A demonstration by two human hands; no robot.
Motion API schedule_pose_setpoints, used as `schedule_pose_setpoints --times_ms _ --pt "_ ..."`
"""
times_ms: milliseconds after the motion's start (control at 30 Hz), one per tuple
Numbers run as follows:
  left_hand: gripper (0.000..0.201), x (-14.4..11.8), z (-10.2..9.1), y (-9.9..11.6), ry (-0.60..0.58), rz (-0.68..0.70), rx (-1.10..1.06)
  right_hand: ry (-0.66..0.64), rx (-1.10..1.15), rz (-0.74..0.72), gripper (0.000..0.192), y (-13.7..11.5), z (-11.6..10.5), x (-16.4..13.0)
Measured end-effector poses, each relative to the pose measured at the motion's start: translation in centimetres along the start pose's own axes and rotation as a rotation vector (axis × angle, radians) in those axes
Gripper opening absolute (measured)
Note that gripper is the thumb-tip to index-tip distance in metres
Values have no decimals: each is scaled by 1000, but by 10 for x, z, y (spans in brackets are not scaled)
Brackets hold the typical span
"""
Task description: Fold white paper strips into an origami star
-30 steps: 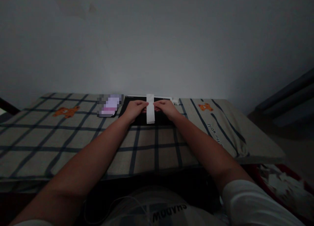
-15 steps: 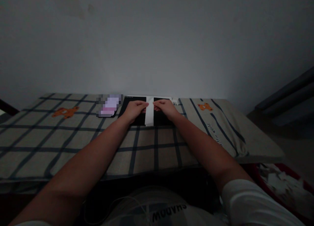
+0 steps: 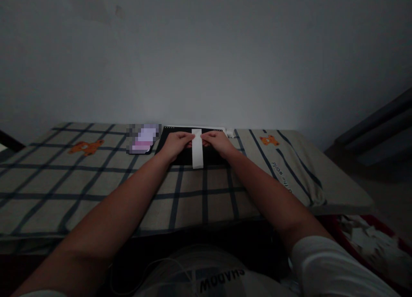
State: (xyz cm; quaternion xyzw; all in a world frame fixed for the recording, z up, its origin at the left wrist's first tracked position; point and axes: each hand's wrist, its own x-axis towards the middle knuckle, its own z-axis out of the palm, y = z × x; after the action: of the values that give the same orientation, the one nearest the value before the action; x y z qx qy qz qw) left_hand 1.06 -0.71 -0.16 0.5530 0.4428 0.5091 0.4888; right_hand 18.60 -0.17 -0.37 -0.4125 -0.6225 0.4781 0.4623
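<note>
Two hands are closed on one white paper strip: the left hand at its 9 o'clock edge, the right hand at 3 o'clock. The strip lies across a black mat on the checked tablecloth. The pinch appears to be fingertip-only; dim light limits certainty.

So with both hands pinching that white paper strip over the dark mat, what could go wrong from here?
The white paper strip is pinched from both sides by the left hand and right hand; uneven pull could tear or crease it. Its lower end overhangs the black mat onto the checked cloth, so it may snag there. The dim light makes edges hard to align.
</note>
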Motion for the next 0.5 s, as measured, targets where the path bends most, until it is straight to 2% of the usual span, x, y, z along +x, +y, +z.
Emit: schedule_pose_setpoints --times_ms 200,500 --pt "34 1 0 -1 -1 -18 -29 -12 -16 -12 13 2 0 2" --pt "31 1 0 -1 26 12 -11 -17 -6 7 12 -3 2 -1"
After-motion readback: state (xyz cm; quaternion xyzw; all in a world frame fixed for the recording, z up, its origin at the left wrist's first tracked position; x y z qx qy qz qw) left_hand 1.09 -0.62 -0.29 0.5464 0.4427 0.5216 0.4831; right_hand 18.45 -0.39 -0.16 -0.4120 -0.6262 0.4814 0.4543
